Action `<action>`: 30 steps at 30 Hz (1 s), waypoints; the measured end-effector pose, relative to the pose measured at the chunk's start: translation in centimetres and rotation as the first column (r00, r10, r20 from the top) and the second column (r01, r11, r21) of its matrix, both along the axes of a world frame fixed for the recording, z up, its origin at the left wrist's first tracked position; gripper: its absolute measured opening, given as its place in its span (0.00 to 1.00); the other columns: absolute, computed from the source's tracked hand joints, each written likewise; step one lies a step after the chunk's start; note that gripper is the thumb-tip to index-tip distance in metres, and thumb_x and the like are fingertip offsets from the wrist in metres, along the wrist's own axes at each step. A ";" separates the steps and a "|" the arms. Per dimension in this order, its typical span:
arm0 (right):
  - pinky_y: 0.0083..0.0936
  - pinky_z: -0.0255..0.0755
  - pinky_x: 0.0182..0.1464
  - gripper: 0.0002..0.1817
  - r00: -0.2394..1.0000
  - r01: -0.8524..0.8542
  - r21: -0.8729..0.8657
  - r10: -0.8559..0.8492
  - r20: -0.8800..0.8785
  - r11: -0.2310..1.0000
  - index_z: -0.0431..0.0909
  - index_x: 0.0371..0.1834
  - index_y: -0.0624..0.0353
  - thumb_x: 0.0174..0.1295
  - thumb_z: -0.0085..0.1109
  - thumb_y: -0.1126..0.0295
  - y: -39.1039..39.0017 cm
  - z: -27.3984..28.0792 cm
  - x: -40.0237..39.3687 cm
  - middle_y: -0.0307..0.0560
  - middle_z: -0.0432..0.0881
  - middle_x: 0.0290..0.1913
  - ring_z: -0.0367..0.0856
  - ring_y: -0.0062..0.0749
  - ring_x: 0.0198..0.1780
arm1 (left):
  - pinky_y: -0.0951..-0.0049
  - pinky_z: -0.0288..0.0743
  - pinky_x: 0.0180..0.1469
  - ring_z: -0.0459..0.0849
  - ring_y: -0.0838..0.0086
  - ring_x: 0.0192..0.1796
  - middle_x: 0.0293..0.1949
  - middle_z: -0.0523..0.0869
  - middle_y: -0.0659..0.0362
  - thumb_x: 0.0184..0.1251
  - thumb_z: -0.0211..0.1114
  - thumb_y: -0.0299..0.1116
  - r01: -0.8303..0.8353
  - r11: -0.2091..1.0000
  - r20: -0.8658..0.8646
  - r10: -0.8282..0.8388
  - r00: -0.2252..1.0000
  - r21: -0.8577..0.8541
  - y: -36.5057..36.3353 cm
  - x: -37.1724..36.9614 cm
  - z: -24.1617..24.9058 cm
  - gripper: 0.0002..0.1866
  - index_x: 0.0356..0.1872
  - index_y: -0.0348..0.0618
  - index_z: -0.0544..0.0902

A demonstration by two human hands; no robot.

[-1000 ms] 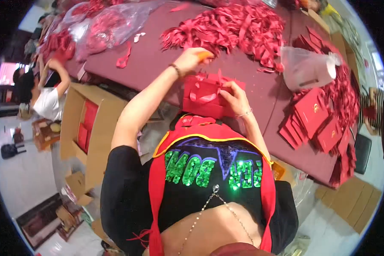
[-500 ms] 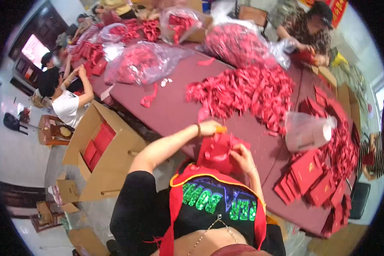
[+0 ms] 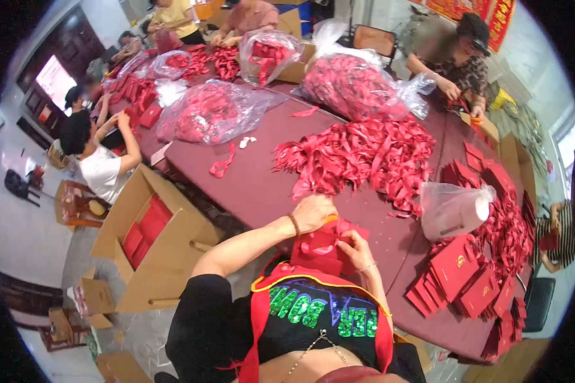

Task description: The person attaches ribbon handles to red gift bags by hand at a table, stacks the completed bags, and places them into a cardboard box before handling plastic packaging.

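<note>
A red paper bag [image 3: 313,256] is held upright at the table's near edge, against my red apron [image 3: 260,313]. My left hand [image 3: 314,214] is closed at the bag's top left, its fingers around a small orange object [image 3: 331,219] whose kind I cannot make out. My right hand [image 3: 356,251] pinches the bag's upper right edge, where a pinkish-red ribbon [image 3: 344,226] shows. Just beyond my hands lies a big heap of red ribbons [image 3: 364,153]. The fingertips of my left hand are partly hidden.
Finished-looking red bags [image 3: 453,265] are stacked on the right beside a white cup-like roll in a clear bag [image 3: 457,214]. Plastic sacks of ribbons [image 3: 348,86] stand farther back. An open carton [image 3: 172,262] holds red pieces at left. Co-workers [image 3: 105,159] sit around the table [image 3: 249,169].
My left hand has turned, its back now facing up more, and the orange object is less visible. Both hands and the bag appear slightly lower, as the camera view has shifted.
</note>
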State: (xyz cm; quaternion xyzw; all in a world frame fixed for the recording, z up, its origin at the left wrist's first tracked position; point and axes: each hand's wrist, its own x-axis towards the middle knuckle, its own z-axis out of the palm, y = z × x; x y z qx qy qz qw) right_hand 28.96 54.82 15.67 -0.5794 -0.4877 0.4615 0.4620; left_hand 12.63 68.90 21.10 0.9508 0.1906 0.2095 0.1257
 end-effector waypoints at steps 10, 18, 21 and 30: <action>0.19 0.69 0.39 0.09 1.000 -0.013 -0.005 0.014 0.008 1.000 0.74 0.38 0.61 0.56 0.59 0.70 -0.6 0.3 -0.1 0.38 0.76 0.31 0.72 0.18 0.34 | 0.81 0.70 0.26 0.76 0.82 0.25 0.25 0.80 0.61 0.62 0.54 0.27 -0.042 0.330 -0.047 -0.007 0.999 -0.943 0.7 1.0 -0.5 0.18 0.54 0.39 0.74; 0.20 0.69 0.45 0.14 0.983 0.015 0.009 -0.013 -0.183 1.000 0.69 0.46 0.58 0.58 0.57 0.70 -0.9 1.4 -1.5 0.41 0.75 0.39 0.73 0.21 0.41 | 0.87 0.60 0.20 0.70 0.87 0.20 0.22 0.77 0.67 0.62 0.53 0.26 -0.066 0.243 -0.070 -0.011 0.997 -0.968 1.0 1.3 -0.6 0.08 0.40 0.41 0.79; 0.24 0.65 0.54 0.23 0.949 0.087 0.039 -0.070 -0.306 0.995 0.62 0.55 0.58 0.59 0.56 0.67 -1.2 -1.6 -1.9 0.46 0.72 0.47 0.70 0.27 0.50 | 0.86 0.59 0.18 0.70 0.87 0.18 0.20 0.77 0.65 0.64 0.53 0.29 -0.037 0.142 -0.021 0.112 0.993 -0.989 0.5 1.6 -0.8 0.07 0.38 0.43 0.79; 0.26 0.55 0.64 0.33 0.981 -0.059 -0.089 0.042 -0.190 0.994 0.47 0.67 0.66 0.62 0.50 0.70 -2.2 -0.3 -2.5 0.50 0.63 0.62 0.60 0.31 0.63 | 0.80 0.67 0.24 0.74 0.81 0.23 0.23 0.79 0.65 0.57 0.60 0.31 0.288 0.377 0.415 0.317 0.853 -0.880 6.8 2.9 -3.0 0.04 0.31 0.42 0.80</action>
